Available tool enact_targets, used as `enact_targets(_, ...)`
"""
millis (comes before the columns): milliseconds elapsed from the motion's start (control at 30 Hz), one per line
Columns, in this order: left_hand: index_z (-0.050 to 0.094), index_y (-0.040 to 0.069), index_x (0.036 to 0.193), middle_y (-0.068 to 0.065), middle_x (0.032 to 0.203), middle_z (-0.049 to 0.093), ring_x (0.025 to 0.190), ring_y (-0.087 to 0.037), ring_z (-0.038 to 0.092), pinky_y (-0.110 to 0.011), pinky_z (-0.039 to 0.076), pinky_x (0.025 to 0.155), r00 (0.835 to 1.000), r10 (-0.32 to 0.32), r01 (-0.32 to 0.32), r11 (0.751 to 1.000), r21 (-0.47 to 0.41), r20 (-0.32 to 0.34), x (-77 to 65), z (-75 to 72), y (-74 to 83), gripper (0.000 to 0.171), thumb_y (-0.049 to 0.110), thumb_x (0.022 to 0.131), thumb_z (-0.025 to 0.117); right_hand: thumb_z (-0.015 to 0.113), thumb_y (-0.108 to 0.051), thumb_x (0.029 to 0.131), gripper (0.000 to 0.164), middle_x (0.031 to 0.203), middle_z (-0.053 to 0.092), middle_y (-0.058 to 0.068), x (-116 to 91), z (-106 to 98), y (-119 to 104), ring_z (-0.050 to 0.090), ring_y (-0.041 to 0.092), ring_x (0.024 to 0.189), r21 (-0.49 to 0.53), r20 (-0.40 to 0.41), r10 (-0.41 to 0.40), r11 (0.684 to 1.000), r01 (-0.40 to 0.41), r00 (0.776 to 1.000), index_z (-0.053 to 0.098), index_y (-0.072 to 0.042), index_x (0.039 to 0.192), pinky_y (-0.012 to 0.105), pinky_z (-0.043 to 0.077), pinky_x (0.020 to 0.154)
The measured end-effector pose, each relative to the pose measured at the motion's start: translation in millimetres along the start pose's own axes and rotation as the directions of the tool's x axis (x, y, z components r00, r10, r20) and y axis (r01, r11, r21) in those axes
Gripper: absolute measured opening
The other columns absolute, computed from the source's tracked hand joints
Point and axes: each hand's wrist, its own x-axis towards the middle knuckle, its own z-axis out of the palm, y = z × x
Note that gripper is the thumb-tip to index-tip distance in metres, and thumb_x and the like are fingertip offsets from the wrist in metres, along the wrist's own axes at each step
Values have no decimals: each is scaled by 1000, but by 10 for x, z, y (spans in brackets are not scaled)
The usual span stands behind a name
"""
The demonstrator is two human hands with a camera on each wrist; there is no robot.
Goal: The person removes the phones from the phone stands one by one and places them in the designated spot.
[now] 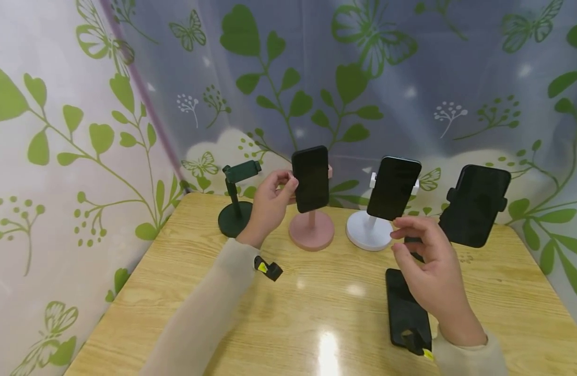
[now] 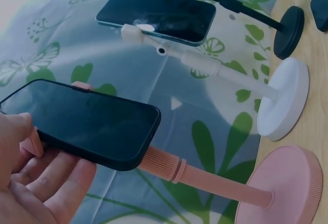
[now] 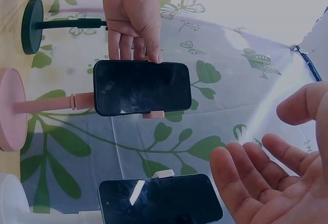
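Head view, left hand (image 1: 269, 203): thumb and fingers pinch the left edge of the upright phone (image 1: 310, 179), by the pink clamp (image 2: 34, 144), probably to steady or adjust it.
Upright phone: sits in the pink stand (image 1: 311, 235), just right of the left hand and touching it; the clamp presumably stops it slipping.
Right hand (image 1: 431, 271): fingers loosely bent, gripping nothing, well apart from that phone, perhaps waiting.
Flat phone (image 1: 403, 308): lies on the table (image 1: 279, 324), near the right hand.
Green stand (image 1: 229, 222): left of the pink one, holding no phone.
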Motion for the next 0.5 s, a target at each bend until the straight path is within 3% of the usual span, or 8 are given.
enact_targets(267,61,4,125,-13,116,67,93,-28,75,-41,63,84,1000,6,-6,1000,18,-5,-142,-21,24,29,26,106,63,56,21,92,43,126,58,0,-15,-6,-5,61,10,107,-4,-2,2,1000,-2,1000,57,6,132,12,51,84)
enact_targets(500,61,2,124,-15,114,67,93,-29,76,-40,63,83,1000,0,0,1000,-3,-12,-302,-43,74,28,23,105,64,58,21,91,43,125,59,9,-13,-12,-12,62,9,106,-7,1,-8,1000,8,1000,58,5,131,12,51,83)
